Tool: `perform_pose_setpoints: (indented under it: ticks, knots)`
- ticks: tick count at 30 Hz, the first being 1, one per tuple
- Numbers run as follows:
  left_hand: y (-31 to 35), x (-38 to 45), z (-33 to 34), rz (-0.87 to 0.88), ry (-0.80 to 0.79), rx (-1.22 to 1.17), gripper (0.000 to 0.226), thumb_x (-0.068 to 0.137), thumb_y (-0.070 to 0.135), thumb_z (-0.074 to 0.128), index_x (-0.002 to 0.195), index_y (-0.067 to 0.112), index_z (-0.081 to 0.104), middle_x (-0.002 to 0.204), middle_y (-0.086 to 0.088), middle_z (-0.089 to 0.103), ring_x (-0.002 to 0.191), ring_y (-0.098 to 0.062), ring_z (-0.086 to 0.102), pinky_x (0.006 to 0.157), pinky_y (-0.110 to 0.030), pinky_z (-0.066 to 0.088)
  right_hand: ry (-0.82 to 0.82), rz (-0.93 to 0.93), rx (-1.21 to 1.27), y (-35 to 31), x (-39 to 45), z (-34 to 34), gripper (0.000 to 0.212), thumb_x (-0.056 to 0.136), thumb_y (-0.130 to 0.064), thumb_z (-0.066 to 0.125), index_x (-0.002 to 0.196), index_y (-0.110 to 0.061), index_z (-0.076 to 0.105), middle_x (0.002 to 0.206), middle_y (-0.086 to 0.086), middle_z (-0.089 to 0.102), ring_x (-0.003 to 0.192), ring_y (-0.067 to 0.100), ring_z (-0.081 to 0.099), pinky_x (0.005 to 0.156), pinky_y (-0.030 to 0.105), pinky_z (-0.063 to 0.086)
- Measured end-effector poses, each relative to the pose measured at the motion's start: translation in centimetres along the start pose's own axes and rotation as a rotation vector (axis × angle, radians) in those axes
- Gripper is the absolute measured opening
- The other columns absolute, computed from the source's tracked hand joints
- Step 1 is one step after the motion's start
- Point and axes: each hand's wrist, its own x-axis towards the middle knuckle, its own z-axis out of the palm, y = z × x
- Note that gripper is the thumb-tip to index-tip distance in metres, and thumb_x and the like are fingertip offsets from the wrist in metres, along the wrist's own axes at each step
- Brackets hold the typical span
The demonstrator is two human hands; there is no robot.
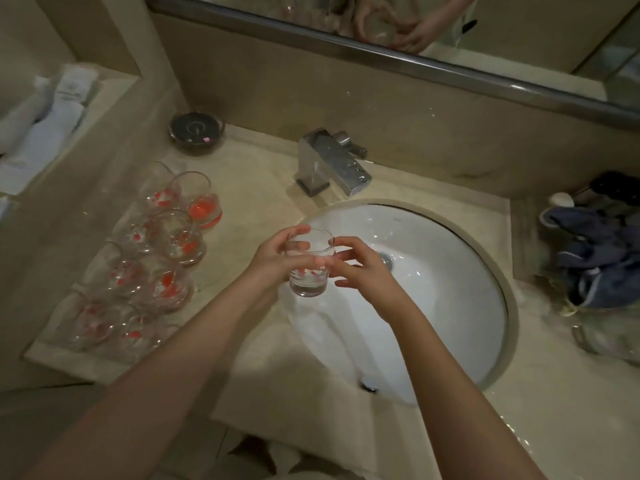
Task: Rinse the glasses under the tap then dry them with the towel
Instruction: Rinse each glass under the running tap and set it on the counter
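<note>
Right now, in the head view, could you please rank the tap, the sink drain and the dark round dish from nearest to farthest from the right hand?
From the right hand:
1. Sink drain, just beyond the fingers, in the basin.
2. Tap, behind the basin on the counter.
3. Dark round dish, far back left, beyond the glasses.

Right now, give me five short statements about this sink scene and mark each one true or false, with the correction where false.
1. The left hand grips a clear glass above the basin. True.
2. Water is pouring from the tap. False: no stream is visible.
3. A group of glasses stands on the counter left of the basin. True.
4. The held glass is upside down. False: its rim faces up.
5. A blue cloth lies in the basin. False: it lies on the counter to the right.
</note>
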Motion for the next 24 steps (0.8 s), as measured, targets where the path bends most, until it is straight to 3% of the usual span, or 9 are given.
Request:
perform_pose_setpoints:
  ticks: [2, 7, 10, 15, 19, 24]
  knots:
    - [-0.7, 0.7, 1.2, -0.037, -0.005, -0.109, 0.08, 0.037, 0.032, 0.085, 0.114, 0.031, 0.063, 0.105, -0.003, 0.062, 0.089, -0.016, 0.066, 0.074, -0.028, 0.052, 0.018, 0.009, 0.024, 0.4, 0.4, -0.7, 0.028, 0.087, -0.028, 0.071, 0.112, -0.026, 0.059, 0.096, 0.002, 0.059, 0.086, 0.017, 0.066, 0.081, 0.031, 0.054]
    - [-2.5, 2.1, 3.4, -0.106, -0.022, -0.29, 0.07, 0.054, 0.034, 0.082, 0.12, 0.032, 0.06, 0.095, -0.009, 0.065, 0.096, -0.029, 0.064, 0.094, -0.059, 0.047, 0.061, 0.04, -0.009, 1.0, 1.3, -1.9, 0.03, 0.089, -0.034, 0.067, 0.114, -0.022, 0.058, 0.092, 0.0, 0.058, 0.08, 0.013, 0.063, 0.076, 0.027, 0.052]
    - [-3.2, 3.2, 4.0, -0.126, -0.043, -0.348, 0.064, 0.058, 0.032, 0.082, 0.119, 0.033, 0.06, 0.094, -0.01, 0.065, 0.098, -0.03, 0.061, 0.097, -0.062, 0.044, 0.097, 0.068, -0.017, 1.5, 2.0, -2.2, 0.03, 0.089, -0.035, 0.066, 0.115, -0.022, 0.059, 0.092, 0.0, 0.059, 0.077, 0.011, 0.062, 0.073, 0.025, 0.051]
    - [-3.1, 5.1, 4.1, -0.151, -0.042, -0.317, 0.062, 0.059, 0.03, 0.081, 0.118, 0.036, 0.06, 0.109, -0.008, 0.067, 0.091, -0.021, 0.068, 0.096, -0.05, 0.048, 0.161, 0.138, 0.061, 1.4, 3.6, -3.2, 0.022, 0.093, -0.037, 0.061, 0.108, -0.021, 0.063, 0.103, 0.005, 0.066, 0.085, 0.013, 0.065, 0.076, 0.028, 0.051]
    - [-2.5, 6.3, 4.3, -0.134, 0.009, -0.299, 0.055, 0.063, 0.021, 0.073, 0.115, 0.03, 0.06, 0.092, -0.002, 0.066, 0.07, -0.011, 0.068, 0.068, -0.026, 0.053, 0.424, 0.036, 0.172, -0.7, 7.4, -4.9, 0.013, 0.1, -0.024, 0.052, 0.105, -0.019, 0.062, 0.093, 0.001, 0.064, 0.081, 0.017, 0.061, 0.069, 0.027, 0.048]
    - [-2.3, 7.2, 4.3, -0.161, -0.044, -0.297, 0.077, 0.045, 0.03, 0.082, 0.118, 0.03, 0.059, 0.101, -0.006, 0.065, 0.075, -0.013, 0.068, 0.065, -0.024, 0.053, 0.421, -0.058, 0.173, -4.6, 12.5, -5.8, 0.023, 0.1, -0.022, 0.051, 0.121, -0.022, 0.061, 0.102, -0.003, 0.059, 0.081, 0.01, 0.055, 0.07, 0.025, 0.048]
